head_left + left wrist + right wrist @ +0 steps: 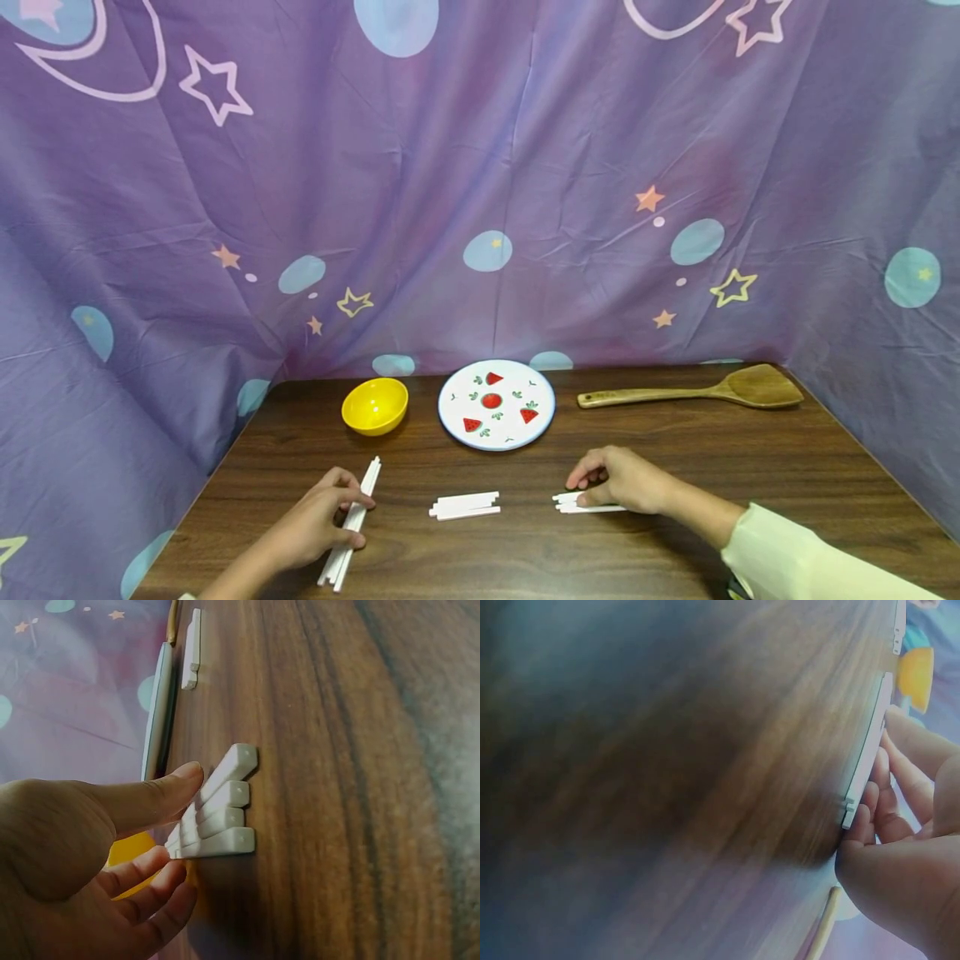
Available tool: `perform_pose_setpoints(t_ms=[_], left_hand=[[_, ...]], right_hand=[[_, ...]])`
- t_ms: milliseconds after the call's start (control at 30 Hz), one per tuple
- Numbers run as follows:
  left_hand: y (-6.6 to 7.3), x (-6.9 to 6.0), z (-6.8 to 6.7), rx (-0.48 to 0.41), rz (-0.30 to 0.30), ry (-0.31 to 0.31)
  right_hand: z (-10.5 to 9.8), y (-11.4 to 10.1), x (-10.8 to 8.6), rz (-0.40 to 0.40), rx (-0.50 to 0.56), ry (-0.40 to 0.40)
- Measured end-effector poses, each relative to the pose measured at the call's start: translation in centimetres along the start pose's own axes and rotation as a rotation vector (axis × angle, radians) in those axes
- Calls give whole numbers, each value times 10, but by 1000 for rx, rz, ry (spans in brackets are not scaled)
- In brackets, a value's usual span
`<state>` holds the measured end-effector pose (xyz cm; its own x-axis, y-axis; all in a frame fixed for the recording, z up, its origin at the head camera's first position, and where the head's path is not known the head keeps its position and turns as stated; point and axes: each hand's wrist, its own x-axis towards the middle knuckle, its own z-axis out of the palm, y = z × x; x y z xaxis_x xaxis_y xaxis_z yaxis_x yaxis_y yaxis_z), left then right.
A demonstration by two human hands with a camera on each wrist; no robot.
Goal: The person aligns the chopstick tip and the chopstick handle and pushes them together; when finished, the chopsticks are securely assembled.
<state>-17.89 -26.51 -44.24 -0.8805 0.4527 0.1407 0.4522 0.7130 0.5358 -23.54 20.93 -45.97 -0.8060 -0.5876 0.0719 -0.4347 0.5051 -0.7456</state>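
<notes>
Three bunches of slim white sticks lie in a row on the table. In the head view, my left hand [309, 523] holds the left bunch of white sticks [355, 518], thumb on one side and fingers on the other. Several square stick ends [238, 796] fan out in the left wrist view. My right hand [628, 483] rests at the right bunch of white sticks [567, 504], covering part of it. In the right wrist view its curled fingers touch the sticks [868, 757]. Between the hands lies the middle bunch of white sticks [465, 505], untouched.
Behind the sticks stand a yellow bowl [375, 407] and a white plate with watermelon prints [457, 392]. A wooden spatula [757, 387] lies at the back right. A purple patterned curtain [420, 183] hangs around the brown wooden table [720, 467].
</notes>
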Motion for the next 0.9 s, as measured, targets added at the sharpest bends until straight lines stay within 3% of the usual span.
perform_pose_setpoints(t_ms=[267,433,667,900], left_hand=[[16,10,-1,113,32,81],[31,23,5,78,44,61],[47,46,19,-43,55,0],[59,65,35,-103,71,-14]], right_hand=[[-1,2,1,-7,-14,-8],[0,2,2,-4,5,-13],[0,0,1,2,41,-19],[0,-2,1,7,49,-26]])
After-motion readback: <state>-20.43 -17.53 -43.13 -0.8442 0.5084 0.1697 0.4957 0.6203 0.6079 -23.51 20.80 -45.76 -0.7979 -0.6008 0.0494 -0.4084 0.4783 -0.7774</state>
